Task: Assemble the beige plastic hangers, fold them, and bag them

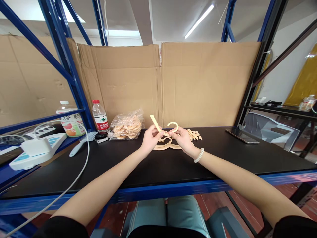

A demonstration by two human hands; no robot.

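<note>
Just above the black tabletop, my hands meet close together. My left hand [150, 140] pinches a cream plastic hanger arm [155, 123], which slants up to the left. In my right hand [185, 141] is a cream hanger hook [175, 125], its curve standing upright. The lower ends of both pieces meet between my fingertips; whether they are joined I cannot tell. Behind and below the hands lie curved cream hanger pieces [163, 147] on the table, partly covered by the fingers. More small cream parts [194, 134] are heaped just past my right hand.
A clear bag of cream pieces [127, 125] stands left of my hands, near a red-capped bottle [101, 117]. A pale blue brush [83, 142] lies farther left, beside a white cable [85, 162]. A phone [242, 136] rests at right. Cardboard [210, 82] walls the back.
</note>
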